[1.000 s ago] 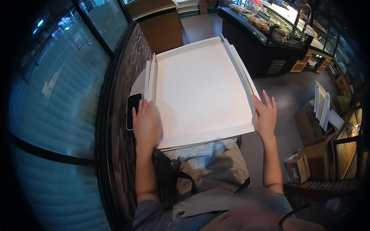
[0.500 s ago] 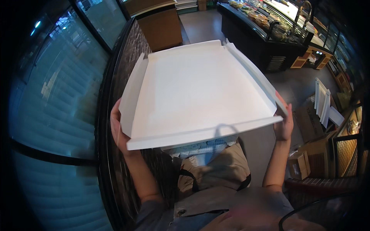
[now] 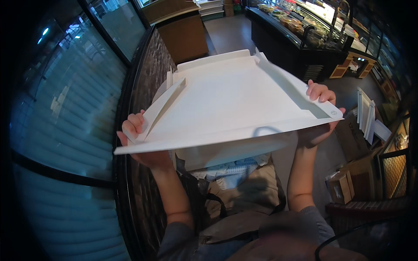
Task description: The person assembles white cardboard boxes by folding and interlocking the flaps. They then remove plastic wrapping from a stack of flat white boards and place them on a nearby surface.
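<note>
Head view: I find the white tray [image 3: 226, 95] held between the left hand [image 3: 134, 125] and the right hand [image 3: 320, 92], running forward from the grip, its near edge above a second sheet [image 3: 239, 151]. Each hand is closed on its own side, over the left flap [image 3: 162, 104] and right flap [image 3: 292, 89], neither clearly nearer; the longer axis cannot be determined.
</note>
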`<state>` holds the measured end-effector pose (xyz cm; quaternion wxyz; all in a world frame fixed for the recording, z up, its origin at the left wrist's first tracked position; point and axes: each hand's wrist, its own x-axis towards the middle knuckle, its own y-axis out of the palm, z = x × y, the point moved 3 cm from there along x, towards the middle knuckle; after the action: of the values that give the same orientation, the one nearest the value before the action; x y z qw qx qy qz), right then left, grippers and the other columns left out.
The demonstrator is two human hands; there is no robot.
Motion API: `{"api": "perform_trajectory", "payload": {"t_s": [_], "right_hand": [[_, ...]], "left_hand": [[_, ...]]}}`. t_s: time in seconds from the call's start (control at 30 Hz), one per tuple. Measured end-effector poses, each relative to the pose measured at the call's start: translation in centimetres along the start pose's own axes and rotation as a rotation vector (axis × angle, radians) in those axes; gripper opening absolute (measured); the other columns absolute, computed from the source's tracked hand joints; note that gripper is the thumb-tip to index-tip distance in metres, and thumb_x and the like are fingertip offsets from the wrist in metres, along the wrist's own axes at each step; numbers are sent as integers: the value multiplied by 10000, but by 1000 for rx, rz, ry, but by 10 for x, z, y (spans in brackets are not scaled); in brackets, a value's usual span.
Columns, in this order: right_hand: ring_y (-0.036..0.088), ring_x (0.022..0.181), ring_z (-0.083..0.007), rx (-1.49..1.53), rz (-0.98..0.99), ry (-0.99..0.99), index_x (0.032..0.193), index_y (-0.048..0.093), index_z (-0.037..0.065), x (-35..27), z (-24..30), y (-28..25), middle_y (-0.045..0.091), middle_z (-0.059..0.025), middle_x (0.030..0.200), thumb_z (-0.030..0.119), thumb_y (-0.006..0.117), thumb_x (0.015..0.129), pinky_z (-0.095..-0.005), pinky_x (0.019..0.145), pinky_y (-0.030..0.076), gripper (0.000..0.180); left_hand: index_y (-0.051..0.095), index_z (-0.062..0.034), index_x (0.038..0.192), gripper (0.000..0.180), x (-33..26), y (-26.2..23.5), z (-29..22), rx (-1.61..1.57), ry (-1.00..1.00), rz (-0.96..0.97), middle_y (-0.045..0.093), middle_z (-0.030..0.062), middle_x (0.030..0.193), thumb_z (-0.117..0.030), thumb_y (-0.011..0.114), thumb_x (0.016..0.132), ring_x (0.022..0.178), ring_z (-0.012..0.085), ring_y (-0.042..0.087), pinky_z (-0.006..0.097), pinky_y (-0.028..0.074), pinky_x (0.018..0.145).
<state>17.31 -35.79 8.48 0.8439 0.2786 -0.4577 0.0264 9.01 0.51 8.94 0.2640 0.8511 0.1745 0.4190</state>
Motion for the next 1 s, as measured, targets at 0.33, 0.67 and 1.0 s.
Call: {"api": "perform_trajectory", "payload": {"t_s": [0.33,0.67,1.0], "right_hand": [[426,806,-159,113,-171,-34,876,456,116,12,-12,9,436,-19,823,348,395,1076,-351,910,378,312],[568,934,-147,-420,-376,-379,1019,507,34,-6,25,28,579,-73,974,631,388,1005,-288,875,465,608],[504,1002,-172,-505,250,476,983,581,14,-65,11,-77,556,-64,955,273,630,973,-395,1067,325,264]], "left_hand": [[504,-62,1072,323,-1,-16,-5,457,363,-279,556,47,959,-364,390,1077,1004,197,598,385,519,978],[447,-18,937,350,-2,31,-10,1277,874,66,453,68,1013,-343,499,1056,813,149,484,286,422,753],[650,-42,779,222,-22,-40,-4,623,-412,567,568,23,829,-210,789,821,832,146,526,300,390,824]]}}
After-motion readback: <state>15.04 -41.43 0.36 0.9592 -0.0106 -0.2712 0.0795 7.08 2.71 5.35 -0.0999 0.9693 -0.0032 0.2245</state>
